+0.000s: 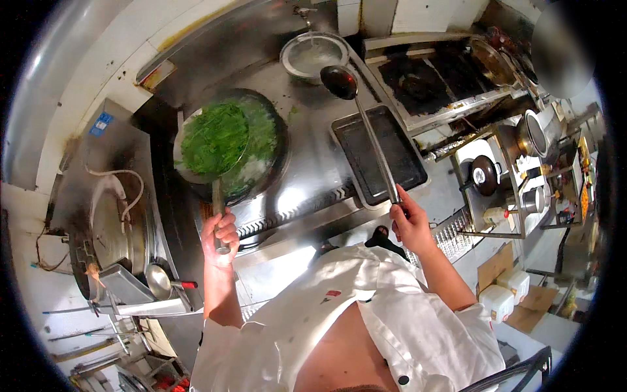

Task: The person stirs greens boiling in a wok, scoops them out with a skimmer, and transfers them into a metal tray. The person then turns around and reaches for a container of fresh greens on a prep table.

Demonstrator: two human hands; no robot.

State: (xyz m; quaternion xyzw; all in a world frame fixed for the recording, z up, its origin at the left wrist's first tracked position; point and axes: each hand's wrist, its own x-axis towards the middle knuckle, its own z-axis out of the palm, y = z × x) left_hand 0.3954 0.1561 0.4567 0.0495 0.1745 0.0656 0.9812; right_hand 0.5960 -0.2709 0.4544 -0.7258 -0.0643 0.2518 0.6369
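My left hand (pixel 221 236) is closed around the handle of a strainer (pixel 219 196). Its round basket holds a heap of chopped leafy greens (pixel 215 137) over a large wok (pixel 280 142). Steam and more greens show in the wok around the basket, and steam blurs part of the rim. In my right hand (pixel 410 219) is the end of a long-handled metal ladle (pixel 373 134). The ladle's dark bowl is up near a metal pot (pixel 313 55) of water at the back, above the stove top. Beneath the ladle's handle lies a dark rectangular tray (pixel 377 152).
A tap (pixel 306 17) runs into the pot. Blackened burners (pixel 416 81) stand at the back right. To the left is a basin (pixel 115 230) with a hose, beside a red-handled pan (pixel 159 281). Shelving (pixel 494 230) holds pots at the right, with white jugs (pixel 512 284) below.
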